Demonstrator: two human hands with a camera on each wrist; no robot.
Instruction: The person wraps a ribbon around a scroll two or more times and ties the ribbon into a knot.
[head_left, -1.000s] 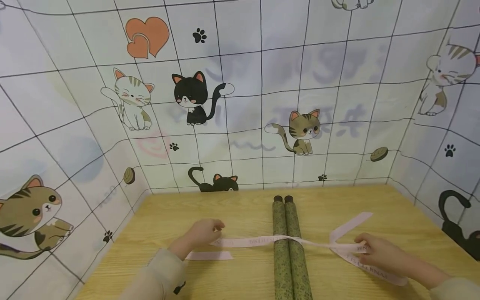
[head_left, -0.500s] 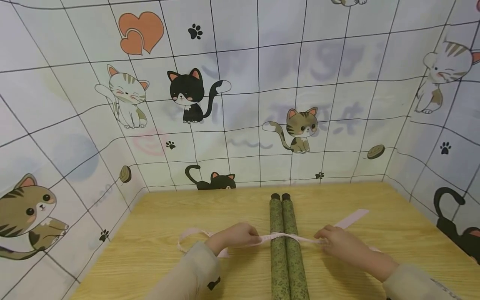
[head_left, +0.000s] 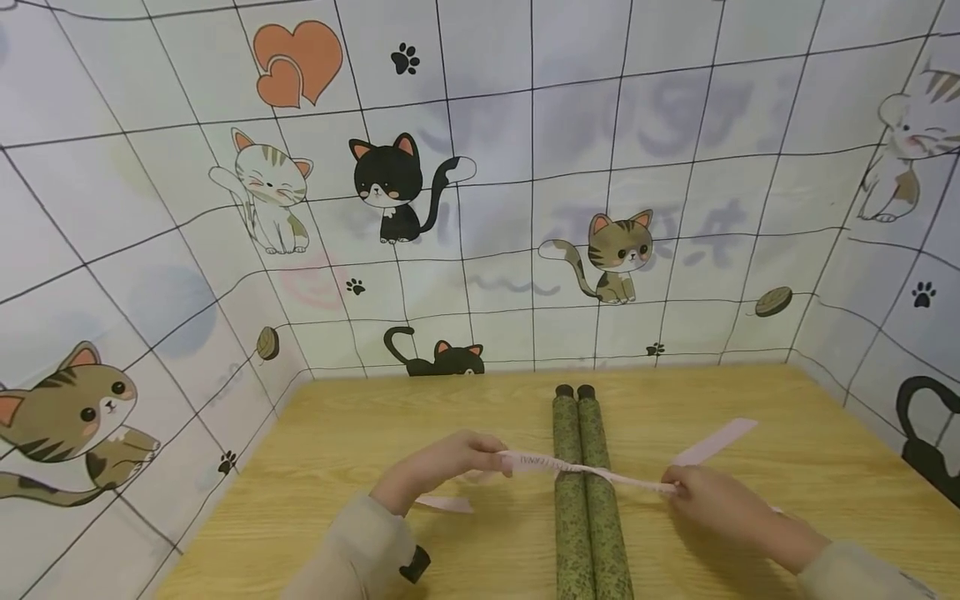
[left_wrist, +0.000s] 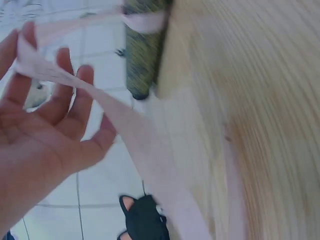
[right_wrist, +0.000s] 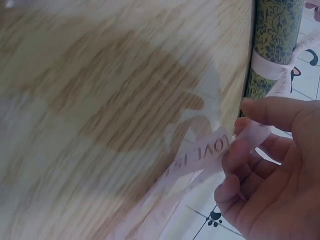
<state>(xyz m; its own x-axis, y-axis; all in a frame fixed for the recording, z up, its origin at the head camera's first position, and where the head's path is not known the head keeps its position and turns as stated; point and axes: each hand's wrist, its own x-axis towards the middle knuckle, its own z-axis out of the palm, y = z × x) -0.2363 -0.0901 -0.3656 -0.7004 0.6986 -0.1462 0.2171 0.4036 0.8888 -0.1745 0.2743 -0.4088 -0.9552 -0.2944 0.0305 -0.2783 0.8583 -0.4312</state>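
Two green-patterned scroll-like rolls with black end caps, the left roll (head_left: 572, 517) and the right roll (head_left: 609, 517), lie side by side on the table. A pink printed ribbon (head_left: 542, 462) passes round both, its parts crossing over them. To the left, my left hand (head_left: 457, 462) pinches one length; in the left wrist view the ribbon (left_wrist: 127, 120) runs through its fingers and trails down. On the other side my right hand (head_left: 712, 500) pinches the opposite length between thumb and fingers. Lettering shows on the ribbon (right_wrist: 200, 155) trailing from it in the right wrist view.
A wood-grain table (head_left: 360, 417) carries everything. Behind and beside it hang white gridded sheets (head_left: 495, 208) printed with cats. A loose ribbon tail (head_left: 716, 442) lies beyond my right hand, another tail (head_left: 450, 503) near my left wrist.
Over the second both hands came in toward the rolls, regripping the ribbon nearer to them. Since half a second ago they have drawn slightly apart, and the left ribbon length has lifted.
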